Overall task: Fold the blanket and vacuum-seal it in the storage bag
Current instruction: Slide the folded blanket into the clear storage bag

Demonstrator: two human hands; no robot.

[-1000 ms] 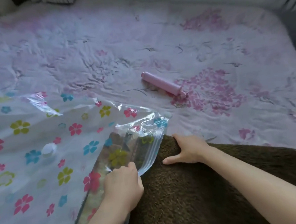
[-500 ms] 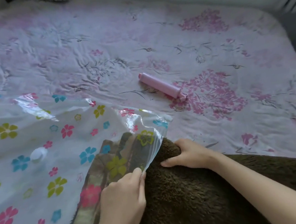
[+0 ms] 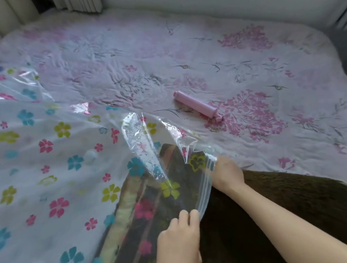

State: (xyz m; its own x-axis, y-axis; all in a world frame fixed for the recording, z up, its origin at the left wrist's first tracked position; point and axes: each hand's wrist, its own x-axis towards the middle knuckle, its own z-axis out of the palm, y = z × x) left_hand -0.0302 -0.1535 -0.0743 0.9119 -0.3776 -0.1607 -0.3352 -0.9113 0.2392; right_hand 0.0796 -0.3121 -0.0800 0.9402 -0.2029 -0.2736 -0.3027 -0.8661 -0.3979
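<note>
nearest me the left hand (image 3: 178,240) pinches the zip edge of the flowered storage bag (image 3: 52,185), while the right hand (image 3: 225,175), a little farther up the same mouth, presses the brown blanket (image 3: 272,217), its fingers hidden under the plastic. the blanket lies part inside, most outside; i'd lift the mouth wide and feed the fold in evenly, corners first. beyond, a pink pump (image 3: 197,106) rests on the bedsheet (image 3: 182,52).
</note>
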